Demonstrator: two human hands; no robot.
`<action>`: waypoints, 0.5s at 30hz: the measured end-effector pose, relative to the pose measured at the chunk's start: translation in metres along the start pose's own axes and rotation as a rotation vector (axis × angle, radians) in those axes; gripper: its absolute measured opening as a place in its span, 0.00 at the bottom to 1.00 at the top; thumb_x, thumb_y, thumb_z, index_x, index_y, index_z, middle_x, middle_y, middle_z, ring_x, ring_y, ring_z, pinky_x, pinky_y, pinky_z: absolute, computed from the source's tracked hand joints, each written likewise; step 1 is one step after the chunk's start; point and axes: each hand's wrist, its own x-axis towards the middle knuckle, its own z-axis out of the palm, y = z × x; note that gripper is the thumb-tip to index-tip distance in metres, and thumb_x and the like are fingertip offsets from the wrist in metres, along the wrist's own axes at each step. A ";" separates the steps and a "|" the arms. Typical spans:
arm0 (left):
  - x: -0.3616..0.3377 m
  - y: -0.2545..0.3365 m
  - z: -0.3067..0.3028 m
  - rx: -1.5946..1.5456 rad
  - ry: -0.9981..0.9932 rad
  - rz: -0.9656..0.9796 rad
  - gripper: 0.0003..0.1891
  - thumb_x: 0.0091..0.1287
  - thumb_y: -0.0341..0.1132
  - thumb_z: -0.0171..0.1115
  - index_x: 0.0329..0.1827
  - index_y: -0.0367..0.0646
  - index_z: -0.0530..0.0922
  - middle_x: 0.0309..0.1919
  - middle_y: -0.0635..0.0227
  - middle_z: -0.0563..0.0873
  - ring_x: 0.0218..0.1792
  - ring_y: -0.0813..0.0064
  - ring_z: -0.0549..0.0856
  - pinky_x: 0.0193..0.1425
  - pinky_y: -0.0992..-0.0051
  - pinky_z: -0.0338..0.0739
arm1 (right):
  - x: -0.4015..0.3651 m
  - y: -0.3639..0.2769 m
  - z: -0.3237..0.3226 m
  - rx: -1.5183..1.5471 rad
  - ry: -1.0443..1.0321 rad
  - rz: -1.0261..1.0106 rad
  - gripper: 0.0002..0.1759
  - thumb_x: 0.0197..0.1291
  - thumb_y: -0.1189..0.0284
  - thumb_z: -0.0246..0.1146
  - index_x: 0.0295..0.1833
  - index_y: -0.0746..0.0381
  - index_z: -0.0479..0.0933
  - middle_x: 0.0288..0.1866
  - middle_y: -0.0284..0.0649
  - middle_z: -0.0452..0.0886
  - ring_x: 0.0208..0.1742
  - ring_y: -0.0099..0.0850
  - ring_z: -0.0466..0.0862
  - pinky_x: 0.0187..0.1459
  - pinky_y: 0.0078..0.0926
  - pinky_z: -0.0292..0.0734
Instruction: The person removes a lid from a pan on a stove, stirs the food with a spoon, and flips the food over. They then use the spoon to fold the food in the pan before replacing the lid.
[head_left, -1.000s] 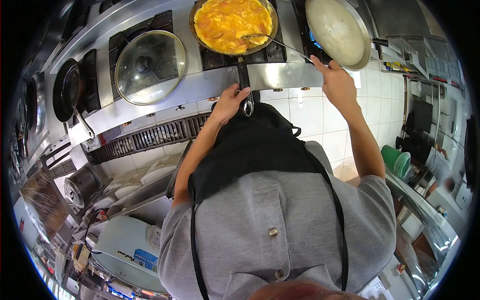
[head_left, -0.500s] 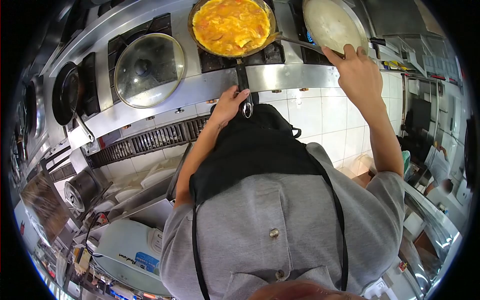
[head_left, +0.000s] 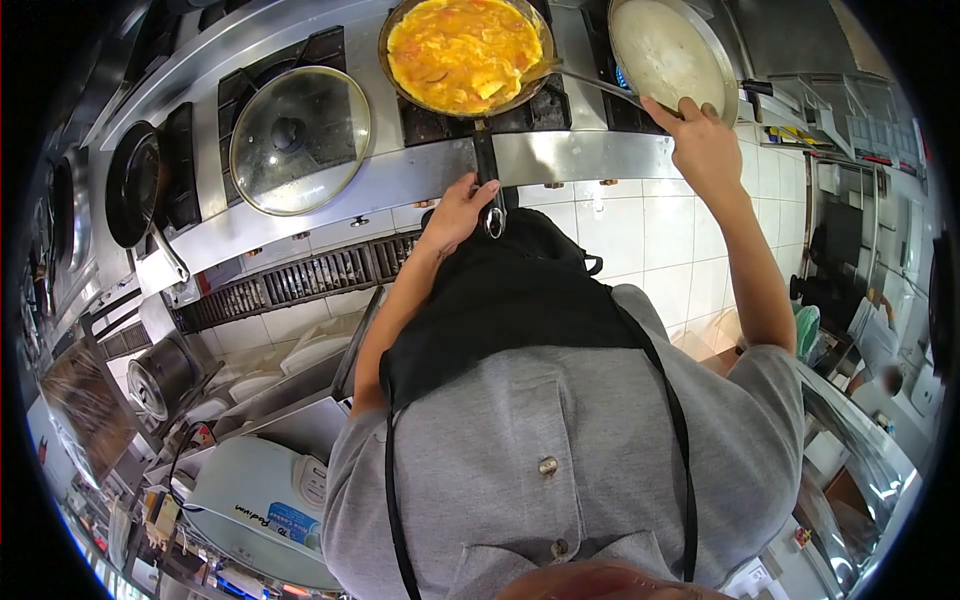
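Note:
A frying pan (head_left: 395, 75) full of yellow scrambled egg with red bits sits on the burner straight ahead. My left hand (head_left: 455, 212) grips its black handle (head_left: 485, 160) at the stove's front edge. My right hand (head_left: 700, 140) holds the long metal handle of a spatula (head_left: 590, 82) whose blade rests at the pan's right rim, in the egg. The hand hovers over the near rim of a second pan (head_left: 660, 50) with pale contents on the right burner.
A glass lid (head_left: 298, 138) covers a pot on the left burner. A dark pan (head_left: 130, 185) sits further left. The steel stove front (head_left: 560, 160) runs across. A white appliance (head_left: 250, 500) stands lower left. A green bucket (head_left: 806, 330) sits right.
My right hand moved right and up along the spatula handle, pulling the blade from the pan's middle to its right rim. The left hand stayed on the pan handle.

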 end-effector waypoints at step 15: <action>-0.001 0.005 -0.008 0.023 -0.035 -0.138 0.13 0.75 0.39 0.54 0.51 0.38 0.73 0.35 0.66 0.83 0.35 0.77 0.84 0.41 0.77 0.79 | -0.002 -0.008 0.078 0.277 0.131 0.097 0.38 0.49 0.82 0.58 0.66 0.36 0.73 0.39 0.38 0.76 0.37 0.42 0.83 0.36 0.37 0.83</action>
